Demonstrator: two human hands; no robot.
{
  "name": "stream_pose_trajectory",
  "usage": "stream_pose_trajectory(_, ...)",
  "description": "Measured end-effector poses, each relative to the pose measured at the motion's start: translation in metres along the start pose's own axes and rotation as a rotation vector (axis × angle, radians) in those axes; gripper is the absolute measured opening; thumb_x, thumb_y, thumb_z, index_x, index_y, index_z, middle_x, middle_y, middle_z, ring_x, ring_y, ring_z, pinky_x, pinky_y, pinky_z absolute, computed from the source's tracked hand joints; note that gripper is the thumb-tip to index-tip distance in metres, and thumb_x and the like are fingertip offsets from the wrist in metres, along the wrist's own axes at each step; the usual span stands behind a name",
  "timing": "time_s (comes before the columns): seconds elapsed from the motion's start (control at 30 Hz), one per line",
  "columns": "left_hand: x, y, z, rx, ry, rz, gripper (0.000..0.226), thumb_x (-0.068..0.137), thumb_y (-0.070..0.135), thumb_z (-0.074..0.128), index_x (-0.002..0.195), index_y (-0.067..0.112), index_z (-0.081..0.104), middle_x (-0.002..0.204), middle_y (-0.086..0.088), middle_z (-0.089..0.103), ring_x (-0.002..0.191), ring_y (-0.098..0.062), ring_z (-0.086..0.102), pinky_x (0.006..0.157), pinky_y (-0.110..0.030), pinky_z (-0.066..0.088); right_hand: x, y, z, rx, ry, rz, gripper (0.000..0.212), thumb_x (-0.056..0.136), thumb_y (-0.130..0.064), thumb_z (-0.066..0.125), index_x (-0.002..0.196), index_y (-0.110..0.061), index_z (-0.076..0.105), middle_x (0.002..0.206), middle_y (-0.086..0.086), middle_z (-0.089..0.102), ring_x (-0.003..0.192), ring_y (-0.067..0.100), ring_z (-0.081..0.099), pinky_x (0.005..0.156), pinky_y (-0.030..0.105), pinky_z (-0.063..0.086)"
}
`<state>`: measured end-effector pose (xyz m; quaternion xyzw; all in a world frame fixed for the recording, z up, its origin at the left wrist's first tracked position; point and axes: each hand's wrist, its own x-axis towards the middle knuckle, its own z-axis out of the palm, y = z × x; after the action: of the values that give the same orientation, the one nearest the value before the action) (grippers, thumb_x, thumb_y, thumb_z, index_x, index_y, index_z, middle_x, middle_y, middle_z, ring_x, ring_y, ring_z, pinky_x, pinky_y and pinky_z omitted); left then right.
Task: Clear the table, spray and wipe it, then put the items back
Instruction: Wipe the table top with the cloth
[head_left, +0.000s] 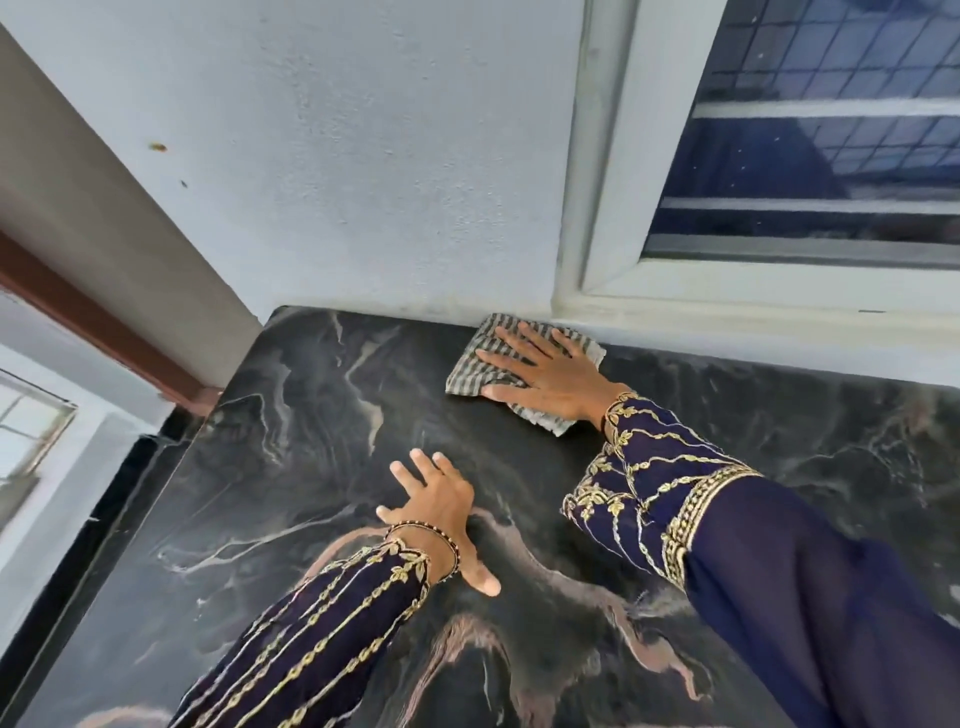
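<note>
A black marble table (322, 415) with pale and pinkish veins fills the lower part of the head view. A grey-and-white striped cloth (470, 366) lies flat on the table near its far edge, by the wall. My right hand (550, 376) presses down on the cloth with fingers spread, covering its middle. My left hand (441, 512) rests palm-down on the bare marble nearer to me, fingers apart, holding nothing. Both arms wear dark blue sleeves with gold embroidery.
A light painted wall (363, 182) rises straight behind the table. A white-framed window (779, 291) sits at the upper right, its sill just above the table's back edge. The table's left edge (171, 467) drops off toward a lower floor area and a brown door frame (104, 332).
</note>
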<state>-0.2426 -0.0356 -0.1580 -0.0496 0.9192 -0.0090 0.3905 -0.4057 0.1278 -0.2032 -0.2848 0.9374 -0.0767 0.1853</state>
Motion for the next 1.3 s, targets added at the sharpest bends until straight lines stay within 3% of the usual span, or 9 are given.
stream_pose_trajectory(0.23,0.000,-0.001,0.001,0.027,0.017,0.006,0.156,0.049,0.059,0.087,0.145,-0.007,-0.017,0.155,-0.030,-0.015,0.142,-0.052,-0.012,0.104,-0.071,0.029,-0.035,0.030,0.004,-0.039,0.020,0.023,0.073,0.078,-0.086,0.000,0.145,-0.061,-0.015,0.166,-0.016,-0.019,0.153,0.009,-0.020,0.125,0.044,-0.013)
stream_pose_trajectory(0.6,-0.009,-0.004,-0.001,-0.005,0.040,0.027,0.155,0.049,0.055,0.088,0.146,-0.006,-0.016,0.155,-0.030,-0.014,0.142,-0.053,-0.011,0.108,-0.068,0.026,-0.082,-0.009,0.039,0.038,0.089,0.199,0.065,0.097,-0.075,0.013,0.155,-0.054,-0.008,0.166,-0.014,-0.020,0.152,0.011,-0.025,0.124,0.045,-0.016)
stream_pose_trajectory(0.73,-0.025,-0.015,0.015,-0.142,0.208,0.145,0.146,0.052,0.053,0.087,0.152,0.012,-0.011,0.160,-0.017,-0.014,0.146,-0.046,-0.001,0.111,-0.066,0.023,-0.136,-0.051,0.065,-0.009,0.122,0.125,0.063,0.098,-0.072,0.013,0.154,-0.053,-0.010,0.167,-0.011,-0.020,0.153,0.013,-0.024,0.124,0.046,-0.015)
stream_pose_trajectory(0.83,-0.057,-0.024,0.058,-0.069,0.455,0.314,0.107,0.081,0.058,0.063,0.153,0.013,-0.002,0.162,-0.009,-0.007,0.146,-0.034,0.022,0.116,-0.047,0.025,-0.175,-0.084,0.086,-0.007,0.129,0.119,0.062,0.097,-0.071,0.012,0.151,-0.054,-0.013,0.167,-0.011,-0.019,0.153,0.014,-0.023,0.124,0.046,-0.015)
stream_pose_trajectory(0.93,-0.098,-0.031,0.116,-0.137,0.524,0.433,0.081,0.094,0.058,0.036,0.154,0.014,0.004,0.163,-0.005,0.000,0.149,-0.020,0.013,0.120,-0.040,0.017,-0.213,-0.114,0.110,-0.006,0.151,0.094,0.062,0.097,-0.071,0.011,0.152,-0.053,-0.012,0.168,-0.009,-0.017,0.154,0.015,-0.022,0.123,0.044,-0.016)
stream_pose_trajectory(1.03,-0.132,-0.044,0.159,-0.199,0.558,0.472,0.075,0.094,0.060,0.022,0.154,0.018,0.009,0.163,0.001,0.007,0.150,-0.014,0.010,0.121,-0.038,0.015,-0.251,-0.145,0.132,-0.012,0.160,0.068,0.067,0.092,-0.075,0.001,0.154,-0.051,-0.007,0.169,-0.008,-0.013,0.155,0.017,-0.019,0.120,0.042,-0.019)
stream_pose_trajectory(1.17,-0.171,-0.061,0.194,-0.191,0.582,0.523,0.081,0.089,0.068,0.009,0.152,0.019,0.019,0.160,0.002,0.022,0.148,-0.014,0.019,0.120,-0.044,0.022,-0.301,-0.190,0.153,0.002,0.117,0.068,0.066,0.090,-0.076,0.000,0.152,-0.053,-0.009,0.167,-0.010,-0.017,0.153,0.015,-0.024,0.122,0.045,-0.018)
stream_pose_trajectory(1.3,-0.194,-0.072,0.211,-0.170,0.583,0.544,0.076,0.091,0.060,0.018,0.152,0.016,0.021,0.160,-0.001,0.021,0.148,-0.014,0.018,0.120,-0.041,0.021,-0.335,-0.218,0.178,-0.017,0.124,0.022,0.064,0.094,-0.075,0.003,0.154,-0.052,0.000,0.170,-0.007,-0.005,0.155,0.018,-0.015,0.122,0.048,-0.010)
